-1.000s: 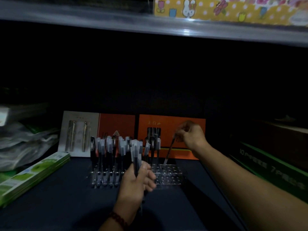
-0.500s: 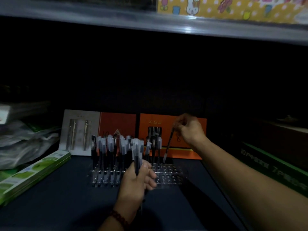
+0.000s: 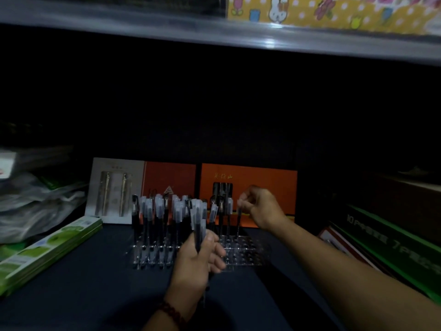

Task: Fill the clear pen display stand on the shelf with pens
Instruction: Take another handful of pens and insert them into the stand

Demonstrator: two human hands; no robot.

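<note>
Our right grip [image 3: 260, 206] pinched one pen [image 3: 238, 223] upright, its tip at the back of the clear stand [image 3: 248, 254]; our left grip [image 3: 198, 259] held a bunch of pens [image 3: 198, 224] just in front of it.

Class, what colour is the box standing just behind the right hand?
Orange; the box shows best in the head view.

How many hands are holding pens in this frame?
2. The left hand grips a bundle of pens in front of the stand; the right hand pinches one pen at its emptier right side.
</note>
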